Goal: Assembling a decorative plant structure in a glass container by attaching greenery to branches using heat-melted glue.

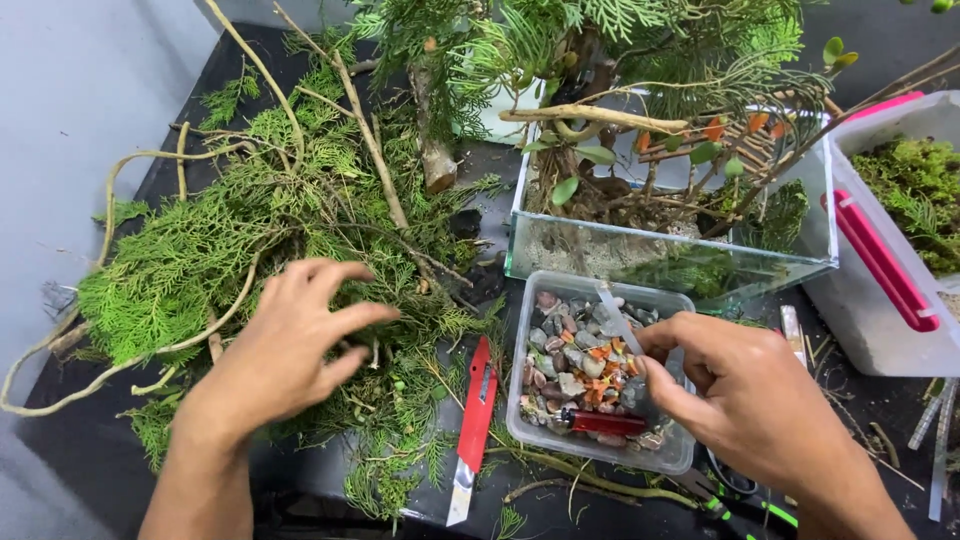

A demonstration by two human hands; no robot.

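My left hand [290, 345] hovers over a heap of green conifer cuttings and bare twigs [250, 220] on the black table, its fingers spread and curled, with nothing clearly in them. My right hand [745, 395] reaches into a clear plastic tub of small coloured pebbles [575, 365], its fingertips pinched at the stones near the tub's right side. A thin translucent strip [615, 315] stands up just beside those fingertips. A small red object [607, 423] lies on the pebbles at the tub's front.
A red utility knife [474, 425] lies between the hands. Behind the tub stands a glass tank [670, 250] holding sand, branches and plants. A clear bin with a pink handle [885, 260], holding moss, sits at right. Green-handled scissors [740, 500] lie near the front edge.
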